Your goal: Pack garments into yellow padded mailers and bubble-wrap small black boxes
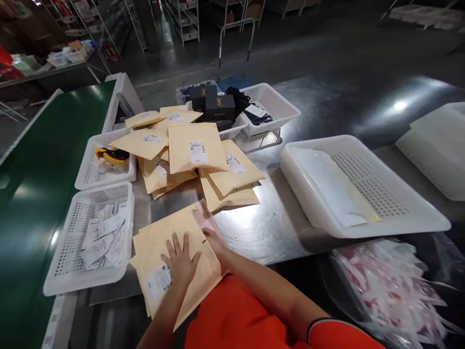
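Envelope (198, 278), pinkish edge (208, 218) rightward, long axis unclear, left hand (180, 264) spread, right grip (215, 243) unclear

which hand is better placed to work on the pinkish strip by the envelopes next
Right, I'd judge: the right hand is already at the pinkish strip, while the left hand lies spread flat on the top envelope, farther from the strip and seemingly steadying it.

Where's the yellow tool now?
Left in the head view: the yellow tool lies in a white basket between the green belt and envelope pile.
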`<action>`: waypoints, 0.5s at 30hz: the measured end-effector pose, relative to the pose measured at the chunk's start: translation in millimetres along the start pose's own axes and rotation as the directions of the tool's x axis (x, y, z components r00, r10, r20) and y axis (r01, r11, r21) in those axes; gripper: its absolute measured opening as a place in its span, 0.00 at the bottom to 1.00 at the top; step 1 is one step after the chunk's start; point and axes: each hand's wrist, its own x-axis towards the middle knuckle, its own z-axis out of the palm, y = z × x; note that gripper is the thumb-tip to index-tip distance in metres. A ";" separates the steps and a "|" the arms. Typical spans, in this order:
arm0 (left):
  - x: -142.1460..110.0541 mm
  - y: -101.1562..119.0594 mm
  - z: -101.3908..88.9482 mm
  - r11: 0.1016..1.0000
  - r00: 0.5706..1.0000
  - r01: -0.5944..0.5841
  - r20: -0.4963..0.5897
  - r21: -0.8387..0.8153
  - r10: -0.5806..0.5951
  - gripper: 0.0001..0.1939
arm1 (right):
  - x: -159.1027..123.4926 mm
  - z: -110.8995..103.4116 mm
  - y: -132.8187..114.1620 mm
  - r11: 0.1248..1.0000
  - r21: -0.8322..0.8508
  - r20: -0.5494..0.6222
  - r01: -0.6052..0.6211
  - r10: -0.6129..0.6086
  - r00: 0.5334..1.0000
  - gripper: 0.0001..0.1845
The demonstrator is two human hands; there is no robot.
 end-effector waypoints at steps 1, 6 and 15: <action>7.9 1.1 -0.7 1.000 1.000 -0.008 0.020 -0.002 0.008 0.35 | 7.6 -1.9 -0.8 0.999 -0.045 -0.003 0.002 -0.002 1.000 0.08; 42.2 -6.1 6.4 0.983 0.984 -0.172 0.060 0.068 0.168 0.35 | 6.3 -36.3 -1.6 0.948 -0.316 0.048 0.047 -0.033 0.998 0.05; 43.3 -17.8 18.2 0.902 0.912 -0.410 0.024 0.134 0.410 0.35 | -74.8 -94.8 23.3 0.502 -0.747 0.468 0.437 -0.070 0.881 0.31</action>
